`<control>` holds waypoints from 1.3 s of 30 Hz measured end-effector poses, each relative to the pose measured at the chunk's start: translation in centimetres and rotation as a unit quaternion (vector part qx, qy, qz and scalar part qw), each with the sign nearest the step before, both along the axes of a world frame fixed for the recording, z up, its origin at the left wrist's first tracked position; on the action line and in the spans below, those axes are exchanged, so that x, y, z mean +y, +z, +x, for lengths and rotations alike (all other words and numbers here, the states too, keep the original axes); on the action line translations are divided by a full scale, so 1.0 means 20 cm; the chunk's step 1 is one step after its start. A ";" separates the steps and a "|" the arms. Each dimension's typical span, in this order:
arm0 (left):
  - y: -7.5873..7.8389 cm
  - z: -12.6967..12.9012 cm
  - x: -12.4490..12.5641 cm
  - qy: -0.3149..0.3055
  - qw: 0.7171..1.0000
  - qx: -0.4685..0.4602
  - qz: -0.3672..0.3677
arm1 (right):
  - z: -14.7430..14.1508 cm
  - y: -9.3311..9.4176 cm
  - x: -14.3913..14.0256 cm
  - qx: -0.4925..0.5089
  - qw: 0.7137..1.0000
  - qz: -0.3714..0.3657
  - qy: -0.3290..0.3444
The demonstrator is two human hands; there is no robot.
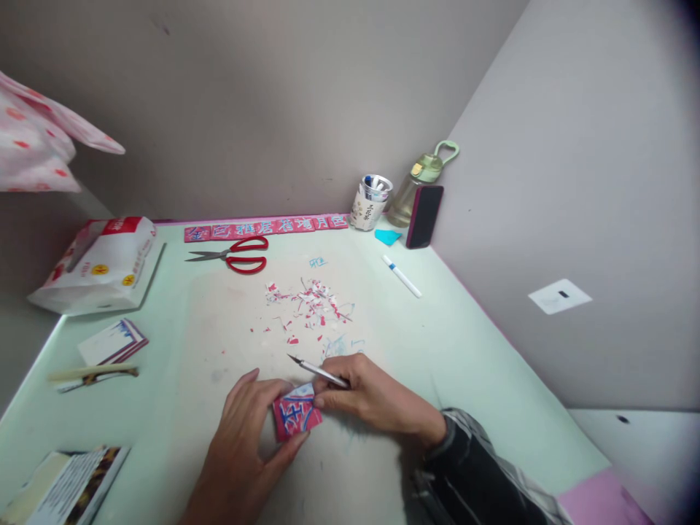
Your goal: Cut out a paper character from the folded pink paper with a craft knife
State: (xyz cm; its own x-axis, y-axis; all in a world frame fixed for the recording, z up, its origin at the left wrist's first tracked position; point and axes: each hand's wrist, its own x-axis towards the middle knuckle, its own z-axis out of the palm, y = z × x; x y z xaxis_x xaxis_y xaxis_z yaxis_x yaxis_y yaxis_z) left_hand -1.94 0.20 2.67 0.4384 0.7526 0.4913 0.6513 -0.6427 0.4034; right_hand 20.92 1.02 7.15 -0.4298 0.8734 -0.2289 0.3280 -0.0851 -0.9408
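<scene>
A small pink-red square of card (pixel 295 417) with a blue character on it is between my two hands. My left hand (pixel 249 430) grips the card along its left and lower edges. In my right hand (pixel 364 394) lies a craft knife (pixel 322 373), its blade pointing up and left, away from the card. The right thumb touches the card's upper right side. Just beyond the hands, pink and white paper scraps (pixel 314 302) are scattered over the beige work surface (pixel 219 321).
Red-handled scissors (pixel 246 255) lie behind the scraps, before a row of pink character cards (pixel 267 227). A pen jar (pixel 369 208), green bottle (pixel 410 189), phone (pixel 425 216) and white pen (pixel 402 277) are back right. A tissue pack (pixel 109 262) and a card stack (pixel 112 343) are left.
</scene>
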 end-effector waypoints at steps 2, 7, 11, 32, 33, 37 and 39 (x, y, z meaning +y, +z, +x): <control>-0.02 0.00 0.00 -0.011 1.000 0.004 0.012 | 0.00 0.01 0.00 -0.022 0.999 0.025 0.005; -0.07 0.00 0.00 -0.007 1.000 0.008 0.011 | -0.07 -0.01 -0.03 -0.135 0.987 0.088 -0.010; -0.09 0.01 -0.01 0.009 1.000 0.012 0.001 | -0.11 -0.03 -0.07 -0.242 0.959 0.148 0.012; -0.05 0.05 -0.05 0.017 0.993 -0.041 -0.108 | -0.08 -0.08 -0.05 -0.114 0.980 0.161 -0.007; -0.04 0.05 -0.05 0.017 0.992 -0.044 -0.116 | -0.09 -0.07 -0.05 -0.094 0.986 0.139 -0.015; -0.04 0.07 -0.05 0.030 0.985 -0.051 -0.162 | -0.09 -0.06 -0.04 -0.074 0.991 0.111 -0.019; -0.03 0.07 -0.05 0.038 0.980 -0.052 -0.188 | -0.08 -0.05 -0.04 -0.072 0.991 0.116 -0.009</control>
State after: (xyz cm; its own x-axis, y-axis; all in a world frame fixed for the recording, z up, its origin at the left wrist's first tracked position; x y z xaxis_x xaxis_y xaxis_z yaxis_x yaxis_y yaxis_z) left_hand -0.54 -0.84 2.03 0.3362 0.9175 0.2123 0.6347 -0.3873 0.6687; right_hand 19.24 0.23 6.09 -0.3910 0.9170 -0.0783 0.4597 0.1209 -0.8798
